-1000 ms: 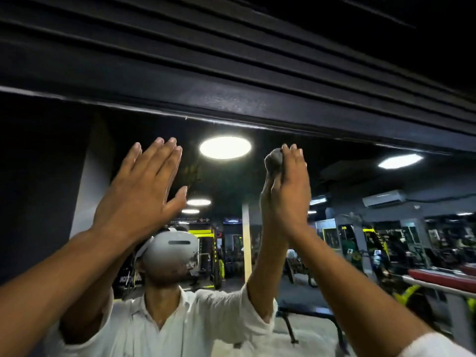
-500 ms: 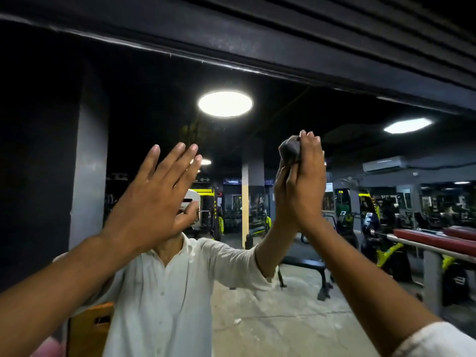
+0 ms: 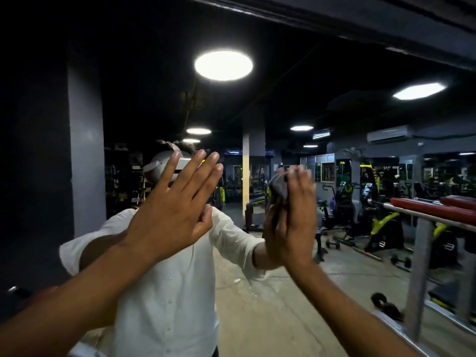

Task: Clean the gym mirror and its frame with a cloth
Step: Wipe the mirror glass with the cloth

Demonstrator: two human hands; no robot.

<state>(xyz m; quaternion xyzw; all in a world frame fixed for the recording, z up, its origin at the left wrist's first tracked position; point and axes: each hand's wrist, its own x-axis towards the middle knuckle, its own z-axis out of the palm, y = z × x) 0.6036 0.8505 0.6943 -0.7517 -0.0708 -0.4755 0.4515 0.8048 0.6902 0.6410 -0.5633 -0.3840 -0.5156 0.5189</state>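
- Right grip (image 3: 293,222) is pressing a grey cloth (image 3: 279,188) against the mirror (image 3: 283,99). Its fingers (image 3: 300,181) are standing straight and close together, pointing up, not curling round the cloth. The fingertips are blurring.
- The cloth is sitting bunched between the palm side of this grip and the glass, with its upper fold showing just left of the fingers.
- The grip's own reflection is meeting it at the glass, with the cloth between the two.
- Left grip (image 3: 175,210) is hanging to the left of the cloth, apart from it, and is holding nothing. Its fingers are spreading straight and tilting up to the right, palm facing the glass. Whether it is touching the glass: cannot tell.
- Behind both grips the mirror is showing the person's white shirt (image 3: 170,292). A pale headset (image 3: 157,166) is showing just above the left grip.
- Above the grips a round ceiling light (image 3: 223,65) is glowing in the reflection.
- Farther up and to the right, the dark frame (image 3: 386,27) is running diagonally across the top corner.
- Right of the right grip, yellow-and-black gym machines (image 3: 381,225) are showing, with a red padded bar (image 3: 432,210) nearer the right edge.
- Below and right of the right grip, dumbbells (image 3: 332,244) are lying on the concrete floor (image 3: 270,318).
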